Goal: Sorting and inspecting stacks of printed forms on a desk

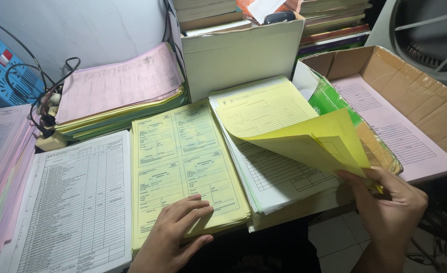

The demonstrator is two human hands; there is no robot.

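Right hand point(388, 210) pinches the lifted yellow paper sheet point(312, 144), right of the yellow form stack point(183, 162); left hand point(175, 230) lies flat, fingers spread, on that stack.

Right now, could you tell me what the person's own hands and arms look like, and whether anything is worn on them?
Both are bare. The left hand shows no glove, ring, watch or bracelet, and no sleeve reaches its wrist. The right hand is likewise uncovered, with a bare wrist and forearm running down to the frame's edge. Nails on both look short and unpainted. No markings or bandages show.
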